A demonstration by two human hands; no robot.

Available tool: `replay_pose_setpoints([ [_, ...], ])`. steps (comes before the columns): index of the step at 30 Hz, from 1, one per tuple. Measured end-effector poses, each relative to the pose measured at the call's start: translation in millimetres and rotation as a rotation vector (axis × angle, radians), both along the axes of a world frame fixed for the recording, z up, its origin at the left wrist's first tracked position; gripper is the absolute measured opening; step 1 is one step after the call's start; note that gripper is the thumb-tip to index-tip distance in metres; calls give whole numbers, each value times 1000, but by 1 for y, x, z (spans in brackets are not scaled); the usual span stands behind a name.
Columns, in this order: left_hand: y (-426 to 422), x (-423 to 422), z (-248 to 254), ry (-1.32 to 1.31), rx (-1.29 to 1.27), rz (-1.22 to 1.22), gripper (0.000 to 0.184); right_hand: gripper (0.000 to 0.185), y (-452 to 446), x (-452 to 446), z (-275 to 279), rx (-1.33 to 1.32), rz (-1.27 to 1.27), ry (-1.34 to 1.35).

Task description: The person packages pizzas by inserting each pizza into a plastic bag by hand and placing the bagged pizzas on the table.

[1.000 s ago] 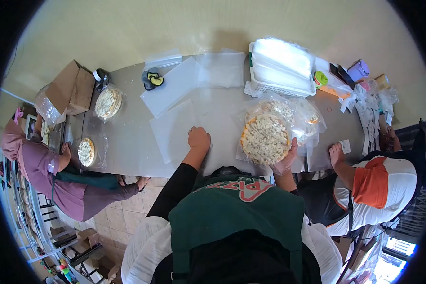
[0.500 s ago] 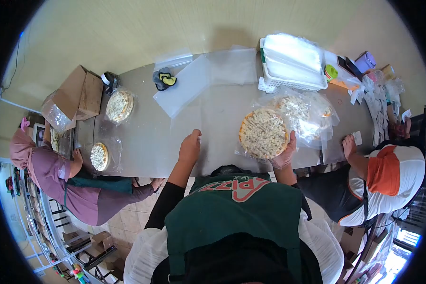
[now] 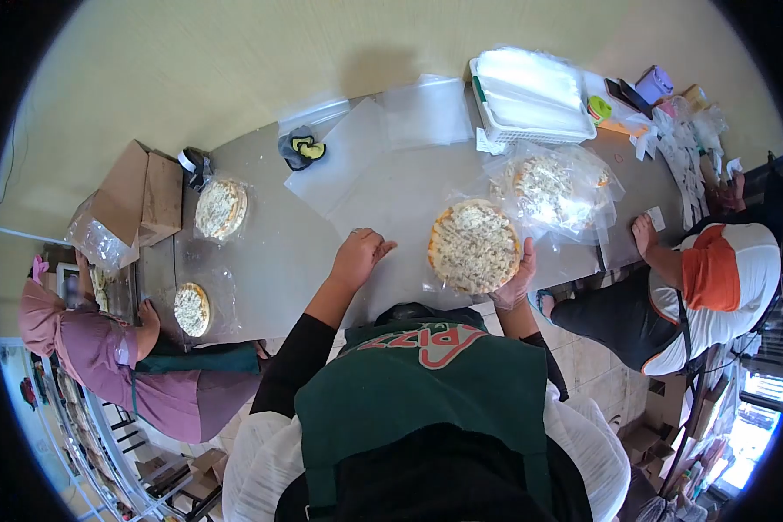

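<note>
A round pizza [image 3: 474, 247] with pale, crumbly topping, in a clear plastic bag, is tilted toward me at the table's near edge. My right hand [image 3: 517, 277], which seems to wear a thin clear glove, grips its right side from below. My left hand [image 3: 362, 259] is apart from the pizza, over the table to its left, back upward and fingers curled. Whatever is under those fingers is hidden. Beyond my right hand, more bagged pizzas [image 3: 544, 187] lie overlapping. Clear plastic sheets [image 3: 344, 157] are spread ahead of my left hand.
A white basket [image 3: 539, 135] stacked with clear bags stands at the back. A grey-and-yellow cloth item [image 3: 303, 150] lies on the sheets. Two more pizzas [image 3: 221, 209] and a cardboard box [image 3: 158, 204] are left. Co-workers stand at the left [image 3: 104, 335] and right [image 3: 713, 287].
My left hand has turned, with its fingertips now pointing further right. The pizza and my right hand have shifted slightly left in view; my right hand keeps its grip. The camera view has tilted slightly.
</note>
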State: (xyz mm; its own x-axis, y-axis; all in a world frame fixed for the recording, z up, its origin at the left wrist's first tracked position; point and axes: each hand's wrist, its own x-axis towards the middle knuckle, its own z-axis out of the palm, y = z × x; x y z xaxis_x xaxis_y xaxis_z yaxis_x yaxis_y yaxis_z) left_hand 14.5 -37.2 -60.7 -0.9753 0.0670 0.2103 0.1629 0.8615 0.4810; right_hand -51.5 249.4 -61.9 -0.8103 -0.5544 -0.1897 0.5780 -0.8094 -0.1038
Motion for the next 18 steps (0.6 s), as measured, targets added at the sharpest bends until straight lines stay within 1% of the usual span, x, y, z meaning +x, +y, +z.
replay_pose_setpoints([
  [3, -1, 2, -3, 134, -12, 80, 11, 73, -8, 8, -5, 9, 63, -18],
  [6, -4, -1, -8, 206, -63, 143, 19, 74, -25, 12, -4, 23, 168, -20],
  [10, -13, -1, -20, 201, -40, 126, 26, 74, -55, 18, 3, -101, 356, -12],
  [12, -17, -1, -21, 236, -41, 108, 30, 74, -71, 22, 1, -99, 409, -49],
  [15, -21, -9, -18, 200, -258, 124, 35, 69, -94, 30, 5, -90, 473, -36],
  [16, -22, -9, -14, 96, -52, 108, 43, 68, -100, 31, 3, -80, 481, -21],
  [17, -23, -7, -12, 134, -70, 76, 46, 67, -105, 34, 1, -72, 489, -8],
  [18, -23, -6, -9, 172, -87, 45, 49, 61, -109, 36, 2, -90, 504, -17],
])
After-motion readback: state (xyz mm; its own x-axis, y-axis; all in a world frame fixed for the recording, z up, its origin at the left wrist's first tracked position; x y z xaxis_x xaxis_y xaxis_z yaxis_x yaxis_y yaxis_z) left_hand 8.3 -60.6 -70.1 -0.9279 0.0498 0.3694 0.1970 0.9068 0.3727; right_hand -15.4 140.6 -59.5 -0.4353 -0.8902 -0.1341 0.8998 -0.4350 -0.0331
